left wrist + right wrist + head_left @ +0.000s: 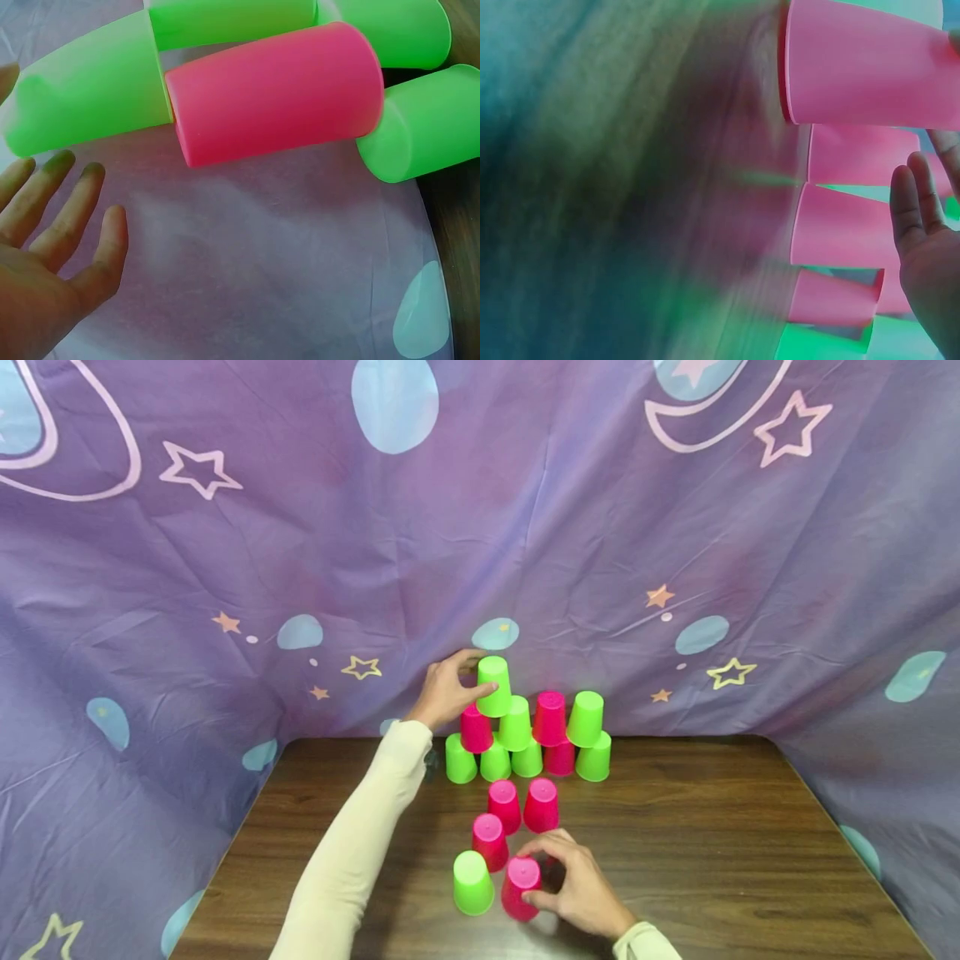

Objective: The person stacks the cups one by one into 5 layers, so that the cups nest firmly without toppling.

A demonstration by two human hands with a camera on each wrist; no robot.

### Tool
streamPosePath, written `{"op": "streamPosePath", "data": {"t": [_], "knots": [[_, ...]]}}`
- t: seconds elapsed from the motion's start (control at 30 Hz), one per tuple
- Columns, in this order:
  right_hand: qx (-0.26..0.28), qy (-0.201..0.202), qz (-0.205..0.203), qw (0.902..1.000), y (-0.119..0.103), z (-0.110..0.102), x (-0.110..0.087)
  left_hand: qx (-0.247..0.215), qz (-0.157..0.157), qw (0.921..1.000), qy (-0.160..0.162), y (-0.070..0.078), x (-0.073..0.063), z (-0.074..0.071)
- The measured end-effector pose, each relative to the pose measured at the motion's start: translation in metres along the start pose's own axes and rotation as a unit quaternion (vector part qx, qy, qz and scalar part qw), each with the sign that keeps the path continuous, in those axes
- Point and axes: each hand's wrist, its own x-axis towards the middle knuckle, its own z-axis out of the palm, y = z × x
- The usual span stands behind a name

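Note:
My left hand (447, 687) pinches an upside-down green cup (493, 681) between thumb and fingers. That cup sits at the top left of a stack, over a pink cup (476, 729) and a green cup (514, 724). In the left wrist view, the held green cup (94, 86) meets the base of the pink cup (277, 94). At the table's front, my right hand (581, 889) grips an upside-down pink cup (521, 893), thumb on its near side. The right wrist view shows this pink cup (870, 67) with its rim near the table.
Left of the right hand's cup stands a green cup (473, 885). Behind are three loose pink cups, including one at the right (542, 806). The stack's bottom row (461, 760) stands along the wooden table's (712, 843) back edge, before a purple cloth (487, 552).

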Motion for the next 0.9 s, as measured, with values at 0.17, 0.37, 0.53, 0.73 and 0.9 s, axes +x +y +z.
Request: {"op": "streamPosePath", "data": {"t": [0.17,0.37,0.53,0.73,0.9], "knots": [[0.000,0.000,-0.006,1.0000,0.003,-0.005,0.003,-0.019,0.008,0.9998,0.007,-0.006,-0.008,-0.003],[0.003,-0.005,0.000,1.0000,0.004,-0.013,0.011,-0.042,0.003,0.9985,0.035,-0.016,-0.026,-0.008],[0.014,-0.019,-0.003,0.9997,0.001,-0.025,0.023,-0.088,0.000,0.9948,0.050,-0.024,-0.049,-0.012],[0.004,-0.022,-0.007,0.9997,-0.005,-0.044,0.038,-0.093,-0.006,0.9937,0.063,-0.034,-0.078,-0.015],[0.007,-0.013,-0.015,0.9998,-0.011,-0.061,0.052,-0.095,-0.014,0.9934,0.064,-0.041,-0.106,-0.013]]}}
